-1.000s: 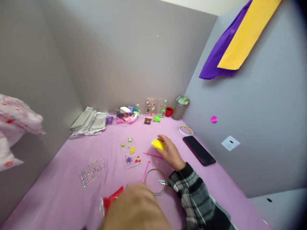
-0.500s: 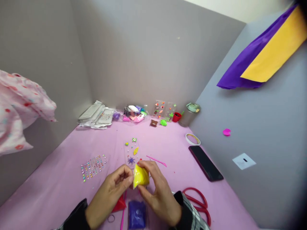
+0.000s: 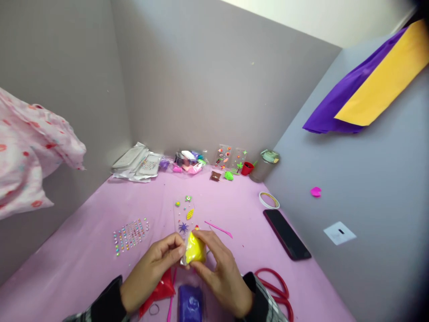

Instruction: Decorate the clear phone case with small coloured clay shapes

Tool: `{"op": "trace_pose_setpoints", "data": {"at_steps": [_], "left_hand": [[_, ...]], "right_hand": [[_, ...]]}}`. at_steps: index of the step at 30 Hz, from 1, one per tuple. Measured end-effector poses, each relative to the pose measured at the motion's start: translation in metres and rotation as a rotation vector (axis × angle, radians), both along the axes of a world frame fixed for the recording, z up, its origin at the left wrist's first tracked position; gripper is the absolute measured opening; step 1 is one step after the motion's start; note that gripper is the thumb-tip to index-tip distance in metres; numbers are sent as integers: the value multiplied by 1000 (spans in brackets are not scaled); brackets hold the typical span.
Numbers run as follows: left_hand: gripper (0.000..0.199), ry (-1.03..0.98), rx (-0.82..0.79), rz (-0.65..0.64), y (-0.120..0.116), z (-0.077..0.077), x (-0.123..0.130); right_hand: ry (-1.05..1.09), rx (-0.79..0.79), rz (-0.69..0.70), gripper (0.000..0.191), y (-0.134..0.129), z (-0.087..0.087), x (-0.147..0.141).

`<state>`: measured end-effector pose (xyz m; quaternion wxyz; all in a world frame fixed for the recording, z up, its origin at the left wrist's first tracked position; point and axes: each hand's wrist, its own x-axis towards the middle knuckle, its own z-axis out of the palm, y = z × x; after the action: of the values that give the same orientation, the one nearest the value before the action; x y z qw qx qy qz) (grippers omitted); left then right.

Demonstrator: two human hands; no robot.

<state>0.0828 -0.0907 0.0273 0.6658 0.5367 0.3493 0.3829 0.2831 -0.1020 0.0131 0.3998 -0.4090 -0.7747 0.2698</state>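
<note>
Between my two hands is a small clear packet of yellow clay point(image 3: 195, 248), held above the pink table cover. My left hand point(image 3: 157, 264) pinches the packet's clear edge between thumb and finger. Thumb and fingers of my right hand point(image 3: 223, 268) grip the yellow lump from the right side. Below lies a packet of blue clay point(image 3: 190, 304), with a red packet point(image 3: 162, 288) partly under my left wrist. A pink modelling tool point(image 3: 171, 297) rests between them, and a small dark ring point(image 3: 154, 309) lies near the red packet.
Red-handled scissors point(image 3: 279, 286), a phone point(image 3: 287, 235) and a tape roll point(image 3: 269, 200) lie at the right. Ahead are a sticker sheet point(image 3: 183, 214) and another pink tool point(image 3: 218, 229); gem stickers point(image 3: 130, 236) lie left. Clay bags point(image 3: 189, 162) and a jar point(image 3: 264, 166) stand along the back.
The view has shifted slightly. The packet has turned a little in my hands, and more of its clear edge shows by my left fingers. More of the red packet is visible.
</note>
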Motion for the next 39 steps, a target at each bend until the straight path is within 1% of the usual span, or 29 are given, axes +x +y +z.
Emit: {"op": "trace_pose_setpoints", "data": {"at_steps": [3,6,9,11,14,17,18,20,21,23,25,27,29,31,34,37,39], "left_hand": [[33,-63,-52,-48,-1,0,0],[36,-24,-44,-18,-1,-2,1],[40,72,-11,58,0,-5,1],[43,111,0,92,0,-6,1],[44,118,10,105,-2,-7,1],[42,97,6,118,-5,-5,2],[42,90,1,124,-5,-5,3],[42,77,-7,141,-5,-4,4],[42,69,-8,147,-5,-5,4],[43,55,-6,150,-4,-9,5],[44,49,-13,139,-2,-16,5],[43,46,-33,115,-1,-23,5],[43,37,-48,85,0,-28,5],[43,31,-59,61,-1,-29,5],[43,43,-92,21,-3,-25,6],[43,41,-122,-3,-6,-19,7],[41,34,-120,-8,-6,-17,8]], "right_hand": [[37,-27,6,52,-1,4,-2],[-2,26,15,53,1,7,1],[-170,87,-62,51,10,13,19],[-344,66,-157,49,23,20,40],[-684,-48,-314,45,52,29,75],[-776,-120,-344,33,91,31,103],[-793,-133,-361,32,106,30,110],[-812,-138,-424,25,139,29,120],[-814,-132,-460,27,156,29,123],[-807,-112,-536,33,189,27,125],[-797,-99,-594,34,217,24,122],[-787,-86,-649,35,240,19,118],[-783,-74,-688,34,256,13,114],[-785,-66,-709,33,267,7,110],[-793,-64,-718,34,274,3,105],[-803,-72,-715,33,273,4,100],[-808,-84,-704,32,269,8,97]]}}
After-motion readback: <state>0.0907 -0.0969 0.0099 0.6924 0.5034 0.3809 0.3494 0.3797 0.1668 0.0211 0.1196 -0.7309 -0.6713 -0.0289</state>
